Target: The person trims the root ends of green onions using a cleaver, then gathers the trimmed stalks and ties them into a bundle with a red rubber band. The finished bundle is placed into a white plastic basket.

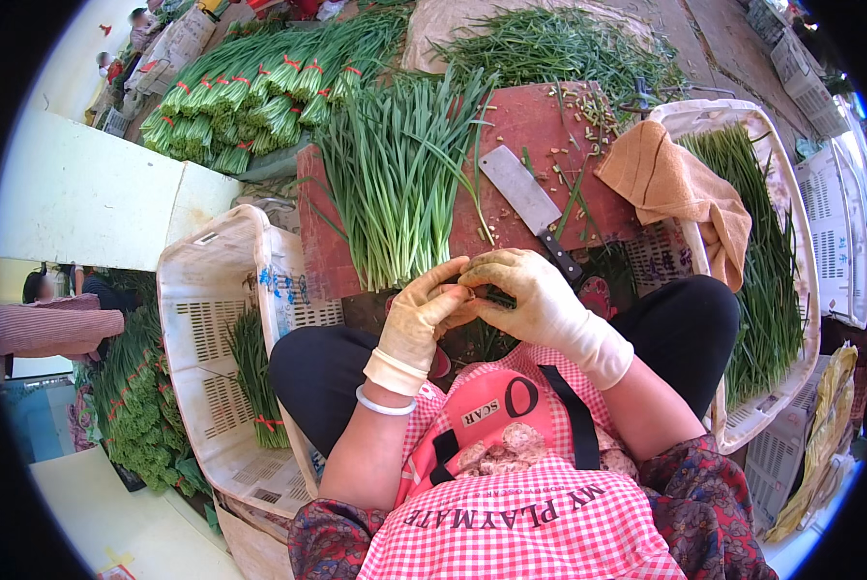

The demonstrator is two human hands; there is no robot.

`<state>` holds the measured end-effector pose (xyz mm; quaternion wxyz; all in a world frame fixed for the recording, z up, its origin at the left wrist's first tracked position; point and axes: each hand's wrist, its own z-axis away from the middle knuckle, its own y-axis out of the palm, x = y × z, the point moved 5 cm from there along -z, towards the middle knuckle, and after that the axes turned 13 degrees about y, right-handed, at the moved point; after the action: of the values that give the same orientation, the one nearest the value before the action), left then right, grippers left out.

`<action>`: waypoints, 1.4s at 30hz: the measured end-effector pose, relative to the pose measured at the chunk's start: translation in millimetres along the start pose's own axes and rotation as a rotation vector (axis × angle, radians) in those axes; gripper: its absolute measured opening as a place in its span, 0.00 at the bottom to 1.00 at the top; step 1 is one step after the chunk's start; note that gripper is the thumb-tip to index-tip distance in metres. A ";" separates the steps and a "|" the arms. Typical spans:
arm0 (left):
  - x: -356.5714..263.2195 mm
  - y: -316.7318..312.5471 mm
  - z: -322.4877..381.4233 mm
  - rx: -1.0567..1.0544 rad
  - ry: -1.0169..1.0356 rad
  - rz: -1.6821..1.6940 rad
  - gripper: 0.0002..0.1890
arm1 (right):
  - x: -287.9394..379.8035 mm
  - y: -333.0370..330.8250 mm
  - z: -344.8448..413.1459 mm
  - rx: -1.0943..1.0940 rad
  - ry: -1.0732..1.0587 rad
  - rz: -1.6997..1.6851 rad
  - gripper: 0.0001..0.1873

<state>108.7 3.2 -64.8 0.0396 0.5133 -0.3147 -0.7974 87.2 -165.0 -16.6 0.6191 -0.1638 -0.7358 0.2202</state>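
My left hand (pixel 422 312) and my right hand (pixel 524 293), both in pale, stained gloves, meet at the fingertips just off the near edge of a red board (pixel 469 210). Their fingers are bent and pinched together; whether something small sits between them is hard to make out. Beyond the left fingers, a thick loose sheaf of garlic chives (pixel 397 188) lies on the board, its pale cut ends towards me. A cleaver (pixel 524 192) rests flat to its right, black handle pointing my way. Trimmed stem ends (pixel 596 112) and stray leaves are scattered at the board's far right.
Left of me stands a white plastic crate (pixel 208 319) with a tied bundle (pixel 255 377) inside. A crate (pixel 803 254) of chives is at the right, an orange cloth (pixel 672 177) over its rim. Beyond the board lie red-tied bundles (pixel 259 101) and a loose heap (pixel 556 47). People are farther off.
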 end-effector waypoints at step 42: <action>5.0 -3.4 0.4 -0.043 0.004 -0.055 0.24 | 3.1 -0.4 3.1 0.005 -0.044 0.120 0.15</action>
<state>107.0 4.2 -70.5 0.0296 0.5224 -0.2831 -0.8038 83.7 -164.2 -14.2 0.5888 -0.2015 -0.7375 0.2622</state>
